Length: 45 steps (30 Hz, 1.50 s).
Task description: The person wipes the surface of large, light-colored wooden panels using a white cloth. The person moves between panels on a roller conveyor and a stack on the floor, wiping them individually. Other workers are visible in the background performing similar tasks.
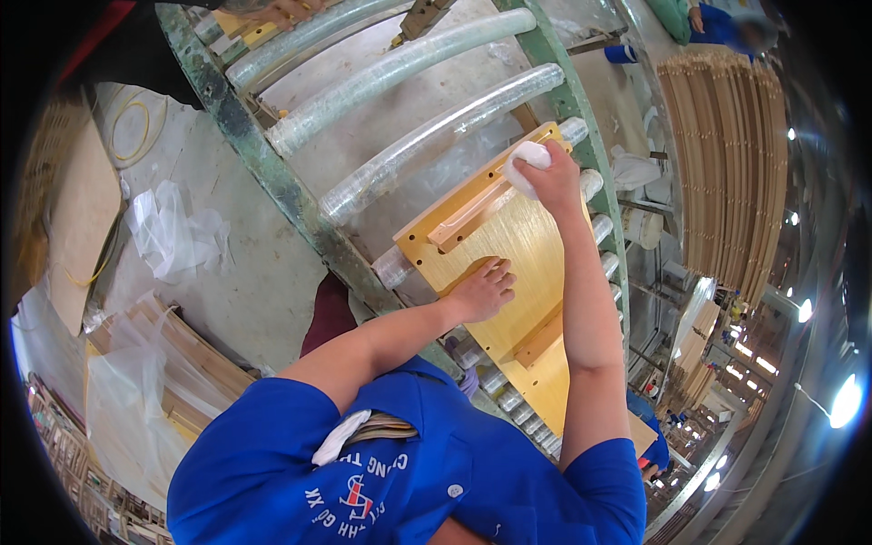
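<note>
A yellow-brown wooden panel (509, 263) with drilled holes and raised wooden strips lies on a roller conveyor. My right hand (554, 177) is closed round a white cloth (530, 166) at the panel's far right corner, by the end of the far strip (472, 215). Lower down, on the left part of the panel, my left hand (483, 292) rests flat with its fingers stretched out, holding nothing. A second strip (540, 336) stands on the panel's near right part, beside my right forearm.
The conveyor has plastic-wrapped rollers (436, 136) and green metal side rails (272, 182). Crumpled clear plastic (177, 232) lies on the floor at left, near boards (82, 227). Tall stacked wooden pieces (727, 173) stand at right. Another person's hand (283, 11) shows at the top.
</note>
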Each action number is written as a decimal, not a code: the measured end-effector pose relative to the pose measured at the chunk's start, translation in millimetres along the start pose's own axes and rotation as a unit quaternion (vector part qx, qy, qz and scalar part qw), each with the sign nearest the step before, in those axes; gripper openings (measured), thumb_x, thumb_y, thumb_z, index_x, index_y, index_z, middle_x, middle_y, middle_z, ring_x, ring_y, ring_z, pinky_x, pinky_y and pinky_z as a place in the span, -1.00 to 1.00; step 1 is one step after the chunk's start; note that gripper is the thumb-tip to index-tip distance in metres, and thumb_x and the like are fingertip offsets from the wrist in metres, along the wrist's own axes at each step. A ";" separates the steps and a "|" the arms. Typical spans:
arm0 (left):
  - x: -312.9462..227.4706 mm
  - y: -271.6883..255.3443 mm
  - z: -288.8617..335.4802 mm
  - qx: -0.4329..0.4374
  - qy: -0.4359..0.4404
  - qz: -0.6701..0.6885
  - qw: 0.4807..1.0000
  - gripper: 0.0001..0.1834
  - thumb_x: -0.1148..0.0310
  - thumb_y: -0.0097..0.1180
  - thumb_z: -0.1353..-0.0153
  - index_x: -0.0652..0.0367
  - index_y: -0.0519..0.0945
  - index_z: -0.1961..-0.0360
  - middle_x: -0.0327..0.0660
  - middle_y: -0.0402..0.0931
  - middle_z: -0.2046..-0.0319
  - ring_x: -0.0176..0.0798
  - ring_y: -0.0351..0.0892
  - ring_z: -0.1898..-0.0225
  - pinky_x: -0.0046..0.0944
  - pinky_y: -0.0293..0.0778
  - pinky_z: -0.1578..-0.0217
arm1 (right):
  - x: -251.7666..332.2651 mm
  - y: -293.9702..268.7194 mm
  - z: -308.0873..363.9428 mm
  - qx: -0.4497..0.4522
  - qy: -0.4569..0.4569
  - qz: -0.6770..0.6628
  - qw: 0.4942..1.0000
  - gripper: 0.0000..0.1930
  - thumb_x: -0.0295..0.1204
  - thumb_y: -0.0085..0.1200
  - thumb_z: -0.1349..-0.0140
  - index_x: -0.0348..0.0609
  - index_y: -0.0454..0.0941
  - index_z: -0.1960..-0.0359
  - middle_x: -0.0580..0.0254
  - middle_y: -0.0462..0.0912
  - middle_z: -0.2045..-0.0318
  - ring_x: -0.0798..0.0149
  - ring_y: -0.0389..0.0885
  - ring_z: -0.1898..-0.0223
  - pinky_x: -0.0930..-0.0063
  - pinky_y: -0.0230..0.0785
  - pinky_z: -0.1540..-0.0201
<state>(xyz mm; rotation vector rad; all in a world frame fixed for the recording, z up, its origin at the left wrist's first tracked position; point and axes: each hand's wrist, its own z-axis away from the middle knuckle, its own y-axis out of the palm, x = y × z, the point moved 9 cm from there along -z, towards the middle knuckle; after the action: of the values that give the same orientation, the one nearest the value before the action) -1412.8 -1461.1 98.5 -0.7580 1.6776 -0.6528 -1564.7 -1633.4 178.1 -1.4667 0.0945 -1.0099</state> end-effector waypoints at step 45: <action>9.6 11.3 2.9 -0.014 -0.061 0.162 0.985 -0.63 0.32 -0.11 -0.17 0.06 0.50 0.00 -0.18 0.35 -0.14 -0.17 0.13 -0.29 -0.01 -0.15 -0.32 | 79.2 108.6 86.1 0.159 -0.076 -0.032 0.984 -0.67 -0.33 0.34 0.04 -0.25 0.42 0.43 0.13 0.55 0.53 0.36 0.52 0.47 0.44 0.39 0.39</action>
<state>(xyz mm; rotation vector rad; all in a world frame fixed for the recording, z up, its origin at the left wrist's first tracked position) -1413.3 -1461.3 83.4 -0.5166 1.6514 -0.3469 -1409.1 -1637.8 142.7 -1.2535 -0.2165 -0.9129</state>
